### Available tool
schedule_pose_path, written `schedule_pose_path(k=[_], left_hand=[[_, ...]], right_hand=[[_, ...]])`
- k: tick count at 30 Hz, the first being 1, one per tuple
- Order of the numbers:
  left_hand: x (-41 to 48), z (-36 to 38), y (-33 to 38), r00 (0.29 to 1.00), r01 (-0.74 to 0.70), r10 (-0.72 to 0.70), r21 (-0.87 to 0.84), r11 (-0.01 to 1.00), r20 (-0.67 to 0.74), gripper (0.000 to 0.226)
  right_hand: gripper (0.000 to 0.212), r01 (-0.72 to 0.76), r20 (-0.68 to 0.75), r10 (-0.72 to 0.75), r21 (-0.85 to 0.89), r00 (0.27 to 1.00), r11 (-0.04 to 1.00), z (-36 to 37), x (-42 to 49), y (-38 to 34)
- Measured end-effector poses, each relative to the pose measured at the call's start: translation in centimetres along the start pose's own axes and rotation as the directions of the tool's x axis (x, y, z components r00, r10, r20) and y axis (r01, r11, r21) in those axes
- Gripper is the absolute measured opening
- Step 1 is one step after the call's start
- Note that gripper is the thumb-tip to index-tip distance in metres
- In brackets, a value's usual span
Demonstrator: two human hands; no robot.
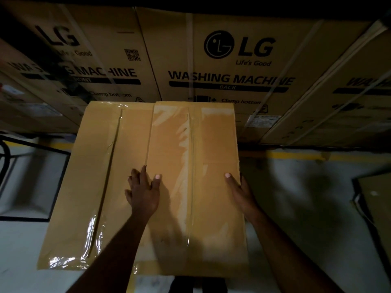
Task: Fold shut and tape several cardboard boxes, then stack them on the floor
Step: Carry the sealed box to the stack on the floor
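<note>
A: Holding the box [211, 161] with both hands?

B: Yes. Pinched by the left hand [143, 193] at its left edge: thumb [157, 180] flat on top, fingers [135, 176] spread down at the seam against the second box [95, 166]. Gripped by the right hand [243, 197] at the right edge, thumb on top, other fingers hidden behind the side.

A: Located where?

B: Centre of view, long side running away from the body. Flaps folded shut, clear tape [191, 187] laid lengthways over the middle seam. Sits higher than the second box, overlapping that one's right edge. Resting or lifted: cannot tell.

A: And the second box?

B: Just left, touching. Also shut and taped, shiny tape wrinkled at the near corner.

A: Anything behind?

B: Tall washing machine cartons [232, 60] side by side, printed LG, strapped with pale bands. Grey floor [306, 197] below, yellow line [296, 154] along the foot of the cartons. Black frame [57, 182] at far left. More cardboard [378, 204] at the right edge, well apart from both hands.
</note>
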State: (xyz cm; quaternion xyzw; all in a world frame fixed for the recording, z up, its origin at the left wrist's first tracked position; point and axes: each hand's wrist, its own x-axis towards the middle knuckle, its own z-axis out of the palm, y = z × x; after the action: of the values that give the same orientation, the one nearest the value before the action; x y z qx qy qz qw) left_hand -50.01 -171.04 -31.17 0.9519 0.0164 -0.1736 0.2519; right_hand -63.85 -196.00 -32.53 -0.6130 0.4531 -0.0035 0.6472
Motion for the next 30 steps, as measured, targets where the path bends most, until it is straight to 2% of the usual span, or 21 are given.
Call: schedule_pose_path(k=[2, 6, 8, 11, 12, 16, 17, 21, 26, 30], left_hand=[[-0.1, -0.1, -0.3, 1.0, -0.007, 0.007, -0.007, 1.0, -0.006, 0.065], [0.4, -0.2, -0.6, 0.999, -0.026, 0.026, 0.005, 1.0, -0.026, 0.063], [0.9, -0.2, -1.1, 0.999, -0.043, 0.043, 0.018, 0.999, -0.03, 0.062], [1.3, -0.2, -2.0, 0.997, -0.065, 0.066, 0.039, 0.997, -0.032, 0.06], [1.4, -0.2, -2.2, 0.996, -0.074, 0.076, 0.047, 0.996, -0.035, 0.06], [1.3, -0.1, -2.2, 0.997, -0.074, 0.076, 0.065, 0.995, -0.032, 0.061], [1.2, 0.0, -2.1, 0.997, -0.075, 0.077, 0.07, 0.995, -0.028, 0.061], [0.6, 0.0, -1.4, 0.998, -0.069, 0.069, 0.07, 0.995, 0.001, 0.065], [0.6, -0.4, -1.1, 0.999, -0.041, 0.04, 0.046, 0.998, 0.017, 0.067], [0.4, -0.9, -1.3, 0.997, -0.058, 0.059, -0.021, 0.998, 0.041, 0.067]], right_hand=[[0.061, -0.002, -0.001, 0.002, -0.021, 1.0, 1.0, 0.2, -0.2, 0.1], [0.098, 0.011, 0.005, -0.011, -0.05, 1.0, 0.999, 0.3, -0.7, -0.2], [0.091, 0.017, 0.019, -0.016, -0.045, 1.0, 0.999, 0.6, -0.8, -0.3], [0.06, 0.032, 0.016, -0.031, -0.055, 0.999, 0.998, 1.1, -0.9, -0.2], [0.058, 0.031, 0.014, -0.03, -0.059, 0.999, 0.998, 1.2, -0.8, 0.0], [0.089, 0.034, 0.013, -0.033, -0.079, 0.999, 0.996, 1.3, -0.6, 0.1], [0.091, 0.036, 0.011, -0.035, -0.086, 0.999, 0.996, 1.0, -0.6, 0.2], [0.057, 0.043, -0.048, -0.047, -0.078, 0.998, 0.996, 0.6, -0.2, 0.5], [0.059, -0.024, -0.037, 0.022, -0.058, 0.999, 0.998, 0.8, 0.1, 0.8], [0.064, -0.019, -0.074, 0.012, -0.09, 0.997, 0.996, 0.5, 0.2, 0.7]])
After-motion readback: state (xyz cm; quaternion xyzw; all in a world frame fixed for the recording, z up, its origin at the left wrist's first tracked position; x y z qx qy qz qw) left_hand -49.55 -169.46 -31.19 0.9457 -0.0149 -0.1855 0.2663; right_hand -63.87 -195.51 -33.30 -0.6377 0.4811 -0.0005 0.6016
